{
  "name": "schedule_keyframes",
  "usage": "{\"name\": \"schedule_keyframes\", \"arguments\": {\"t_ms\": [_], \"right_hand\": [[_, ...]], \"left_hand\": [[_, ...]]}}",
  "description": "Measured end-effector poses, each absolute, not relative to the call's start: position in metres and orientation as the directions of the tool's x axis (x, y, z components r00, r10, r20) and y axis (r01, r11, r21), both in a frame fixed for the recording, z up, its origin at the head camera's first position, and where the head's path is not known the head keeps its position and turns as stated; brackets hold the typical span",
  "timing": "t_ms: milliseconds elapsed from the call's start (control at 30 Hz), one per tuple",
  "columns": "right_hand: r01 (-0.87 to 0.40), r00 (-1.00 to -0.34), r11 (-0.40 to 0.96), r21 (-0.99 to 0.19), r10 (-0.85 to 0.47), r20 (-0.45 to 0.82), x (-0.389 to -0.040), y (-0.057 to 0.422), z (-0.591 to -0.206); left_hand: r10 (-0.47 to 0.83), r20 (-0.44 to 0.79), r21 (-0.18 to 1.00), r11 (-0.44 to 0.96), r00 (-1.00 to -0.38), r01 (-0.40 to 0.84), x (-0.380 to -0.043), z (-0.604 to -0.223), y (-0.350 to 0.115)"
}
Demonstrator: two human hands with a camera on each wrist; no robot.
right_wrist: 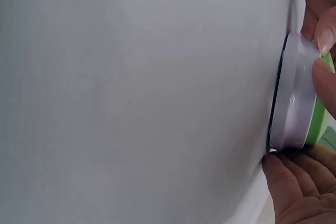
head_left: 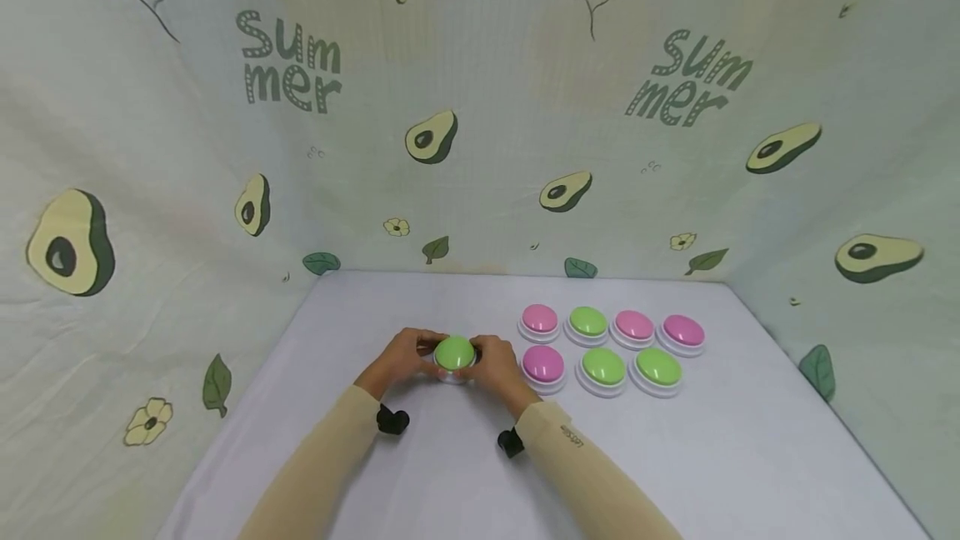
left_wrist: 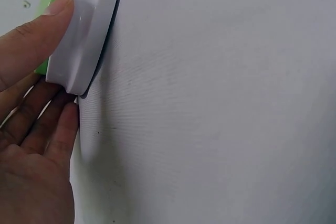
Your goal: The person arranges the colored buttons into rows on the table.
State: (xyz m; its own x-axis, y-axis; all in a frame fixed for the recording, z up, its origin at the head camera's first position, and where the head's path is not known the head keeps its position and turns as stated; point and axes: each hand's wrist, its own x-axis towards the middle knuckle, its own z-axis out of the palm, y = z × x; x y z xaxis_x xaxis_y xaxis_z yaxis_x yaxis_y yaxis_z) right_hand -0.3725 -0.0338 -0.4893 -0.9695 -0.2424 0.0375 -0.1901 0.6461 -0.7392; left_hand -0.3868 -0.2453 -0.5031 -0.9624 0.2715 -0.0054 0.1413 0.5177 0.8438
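A round push button with a green dome [head_left: 454, 352] and a white base [right_wrist: 294, 98] is between both hands at the middle of the table. My left hand [head_left: 405, 357] grips its left side, thumb on the near side of the base and the other fingers round the far side. From the right, my right hand [head_left: 495, 363] holds the same button in a mirrored way, its thumb close to the left thumb. In the left wrist view the white rim [left_wrist: 86, 35] stands right at the tabletop, with the left little finger low beside it.
To the right, two rows of buttons stand on the white table [head_left: 450, 473]. The back row has pink [head_left: 540, 318], green [head_left: 588, 322] and two more pink ones; the front row has a magenta one [head_left: 543, 364] and two green ones [head_left: 603, 366]. A printed cloth [head_left: 495, 90] hangs behind.
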Motion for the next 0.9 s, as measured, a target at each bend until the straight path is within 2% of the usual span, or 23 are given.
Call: {"name": "schedule_keyframes", "arguments": {"t_ms": [500,900], "right_hand": [[-0.172,-0.977,0.661,-0.73,-0.21,0.04,-0.371,-0.023,-0.496],[-0.146,-0.98,0.65,-0.746,-0.198,0.019,-0.369,-0.037,-0.49]], "left_hand": [[0.156,0.01,0.887,0.456,-0.988,0.081,-0.371,-0.515,-0.224],[0.074,0.015,0.914,0.404,-0.997,0.044,-0.356,-0.51,-0.232]]}}
